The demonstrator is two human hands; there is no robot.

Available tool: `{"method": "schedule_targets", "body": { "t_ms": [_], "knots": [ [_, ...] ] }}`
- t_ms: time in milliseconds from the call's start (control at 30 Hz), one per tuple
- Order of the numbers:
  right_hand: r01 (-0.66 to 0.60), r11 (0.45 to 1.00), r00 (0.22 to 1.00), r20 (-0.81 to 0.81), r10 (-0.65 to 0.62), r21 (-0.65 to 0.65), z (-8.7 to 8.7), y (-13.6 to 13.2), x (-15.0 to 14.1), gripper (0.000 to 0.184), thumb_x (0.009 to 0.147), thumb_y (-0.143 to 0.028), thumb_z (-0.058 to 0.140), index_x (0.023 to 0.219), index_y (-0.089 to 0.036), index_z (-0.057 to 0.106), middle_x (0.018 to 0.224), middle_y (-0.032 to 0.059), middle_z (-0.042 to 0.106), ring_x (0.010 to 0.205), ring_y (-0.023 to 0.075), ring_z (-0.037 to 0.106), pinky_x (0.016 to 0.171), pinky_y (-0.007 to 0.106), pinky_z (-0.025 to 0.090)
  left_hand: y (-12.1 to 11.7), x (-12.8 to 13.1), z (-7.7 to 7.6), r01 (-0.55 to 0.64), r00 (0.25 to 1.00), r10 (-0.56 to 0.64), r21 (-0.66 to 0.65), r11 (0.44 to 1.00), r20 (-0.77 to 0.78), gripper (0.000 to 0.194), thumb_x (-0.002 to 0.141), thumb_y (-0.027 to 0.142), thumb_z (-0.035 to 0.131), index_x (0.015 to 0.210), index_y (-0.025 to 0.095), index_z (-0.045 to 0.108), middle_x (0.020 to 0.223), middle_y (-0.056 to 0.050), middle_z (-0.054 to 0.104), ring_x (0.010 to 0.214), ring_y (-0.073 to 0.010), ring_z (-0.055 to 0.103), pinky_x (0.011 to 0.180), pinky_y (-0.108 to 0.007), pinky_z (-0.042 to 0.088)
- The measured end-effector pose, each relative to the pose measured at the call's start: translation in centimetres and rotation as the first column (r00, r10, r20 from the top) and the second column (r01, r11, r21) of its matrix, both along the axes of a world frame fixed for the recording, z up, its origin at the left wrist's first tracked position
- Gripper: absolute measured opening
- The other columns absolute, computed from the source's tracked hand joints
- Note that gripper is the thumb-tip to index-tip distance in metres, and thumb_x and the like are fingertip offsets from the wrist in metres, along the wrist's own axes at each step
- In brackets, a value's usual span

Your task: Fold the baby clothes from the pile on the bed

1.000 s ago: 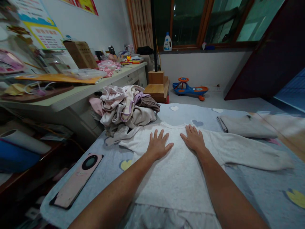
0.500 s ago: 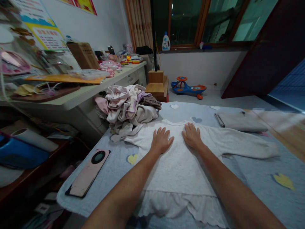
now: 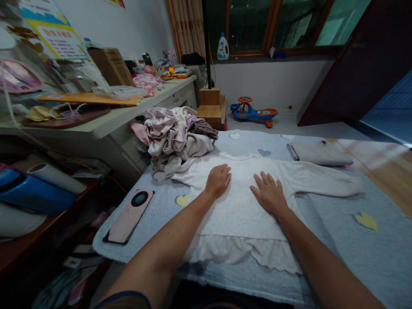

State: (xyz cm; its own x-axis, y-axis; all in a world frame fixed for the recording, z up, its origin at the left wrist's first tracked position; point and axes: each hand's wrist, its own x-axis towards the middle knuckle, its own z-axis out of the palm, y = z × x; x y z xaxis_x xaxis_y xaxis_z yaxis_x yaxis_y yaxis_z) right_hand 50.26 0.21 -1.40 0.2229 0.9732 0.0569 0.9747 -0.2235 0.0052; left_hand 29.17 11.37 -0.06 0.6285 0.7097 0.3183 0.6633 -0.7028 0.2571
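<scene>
A white long-sleeved top (image 3: 241,210) with a ruffled hem lies spread on the blue heart-patterned cover (image 3: 334,240), its neckline away from me. One sleeve stretches out to the right; the left one runs toward a heap of clothes (image 3: 180,133) and partly merges with it from here. My left hand (image 3: 219,180) lies on the upper left of the chest, fingers extended and close together. On the right of the chest my right hand (image 3: 268,192) rests flat with its fingers spread. Neither hand grips the cloth.
A pink phone (image 3: 130,216) lies left of the top. Folded grey clothing (image 3: 322,152) sits at the far right. Beyond the cover's far edge, a blue and orange ride-on toy (image 3: 254,113) stands on the floor. A cluttered desk (image 3: 106,124) borders the left side.
My right hand has slid right and a little toward me, its fingers still spread. My left hand stays on the chest, its fingers now closer together. The camera view has shifted slightly.
</scene>
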Motion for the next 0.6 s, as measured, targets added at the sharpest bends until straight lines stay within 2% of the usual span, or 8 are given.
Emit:
{"method": "schedule_targets", "body": {
  "t_ms": [67, 133, 200, 267, 433, 533, 600],
  "knots": [
    [-0.006, 1.000, 1.000, 0.002, 0.006, 0.012, 0.0, 0.0, -0.2, 0.060, 0.099, -0.053, 0.028, 0.150, -0.023, 0.035, 0.160, 0.0102, 0.026, 0.146, 0.0319, 0.022, 0.113, 0.058, 0.020, -1.2, -1.0, -0.1, 0.096, 0.995, -0.096, -0.011, 0.995, -0.038, 0.040, 0.099, 0.032, 0.039, 0.134, 0.020, 0.053, 0.145, -0.009, 0.050, 0.134, -0.0193, 0.044, 0.114, -0.037, 0.032],
    [-0.015, 1.000, 1.000, -0.001, 0.015, 0.026, 0.0, -0.1, -0.3, 0.059, 0.099, -0.052, 0.028, 0.149, -0.023, 0.036, 0.160, 0.0099, 0.028, 0.145, 0.0316, 0.023, 0.113, 0.057, 0.021, -2.4, -2.6, -0.3, 0.174, 0.975, -0.180, -0.059, 0.983, -0.129, 0.049, 0.098, 0.040, 0.043, 0.144, 0.022, 0.043, 0.154, -0.009, 0.040, 0.140, -0.0210, 0.038, 0.115, -0.040, 0.030],
    [-0.027, 0.999, 1.000, -0.005, 0.027, 0.043, 0.1, -0.3, -0.3, 0.057, 0.099, -0.050, 0.029, 0.148, -0.022, 0.039, 0.158, 0.0100, 0.031, 0.145, 0.0311, 0.025, 0.113, 0.056, 0.022, -3.4, -4.8, -0.3, 0.175, 0.954, -0.197, -0.114, 0.978, -0.227, 0.061, 0.096, 0.049, 0.044, 0.152, 0.026, 0.030, 0.161, -0.007, 0.026, 0.146, -0.0239, 0.027, 0.117, -0.045, 0.025],
    [-0.043, 0.997, 0.999, -0.007, 0.043, 0.061, 0.1, -0.4, 0.0, 0.055, 0.099, -0.047, 0.030, 0.145, -0.020, 0.042, 0.157, 0.0106, 0.034, 0.144, 0.0304, 0.026, 0.113, 0.054, 0.022, -4.0, -7.3, -0.1, 0.124, 0.937, -0.166, -0.152, 0.981, -0.306, 0.065, 0.096, 0.055, 0.040, 0.154, 0.030, 0.025, 0.162, -0.005, 0.022, 0.149, -0.0241, 0.020, 0.119, -0.047, 0.020],
    [-0.047, 0.998, 0.998, -0.030, 0.049, 0.041, 0.4, -0.3, 0.5, 0.054, 0.099, -0.043, 0.029, 0.144, -0.017, 0.043, 0.156, 0.0118, 0.035, 0.143, 0.0292, 0.028, 0.114, 0.053, 0.023, -4.6, -12.5, 0.3, -0.099, 0.917, 0.038, -0.133, 0.986, -0.397, 0.064, 0.095, 0.059, 0.040, 0.152, 0.031, 0.030, 0.163, -0.006, 0.018, 0.150, -0.0261, 0.012, 0.119, -0.046, 0.018],
    [0.002, 0.999, 0.999, -0.043, -0.004, -0.036, 1.1, -0.5, -0.9, 0.057, 0.098, -0.044, 0.029, 0.147, -0.016, 0.038, 0.159, 0.0140, 0.029, 0.145, 0.0324, 0.023, 0.113, 0.057, 0.023, -5.0, -13.3, 0.3, -0.147, 0.907, 0.086, -0.118, 0.982, -0.413, 0.064, 0.095, 0.058, 0.039, 0.152, 0.030, 0.029, 0.163, -0.008, 0.017, 0.150, -0.0271, 0.011, 0.118, -0.048, 0.019],
    [-0.019, 0.998, 0.999, -0.049, 0.016, -0.056, 1.7, -1.0, -2.9, 0.059, 0.098, -0.045, 0.031, 0.148, -0.013, 0.038, 0.160, 0.0166, 0.025, 0.147, 0.0337, 0.018, 0.114, 0.058, 0.020, -5.4, -12.8, 0.5, -0.173, 0.897, 0.109, -0.115, 0.978, -0.428, 0.064, 0.095, 0.057, 0.039, 0.152, 0.028, 0.031, 0.162, -0.009, 0.020, 0.150, -0.0299, 0.013, 0.117, -0.052, 0.020]
  ]
}}
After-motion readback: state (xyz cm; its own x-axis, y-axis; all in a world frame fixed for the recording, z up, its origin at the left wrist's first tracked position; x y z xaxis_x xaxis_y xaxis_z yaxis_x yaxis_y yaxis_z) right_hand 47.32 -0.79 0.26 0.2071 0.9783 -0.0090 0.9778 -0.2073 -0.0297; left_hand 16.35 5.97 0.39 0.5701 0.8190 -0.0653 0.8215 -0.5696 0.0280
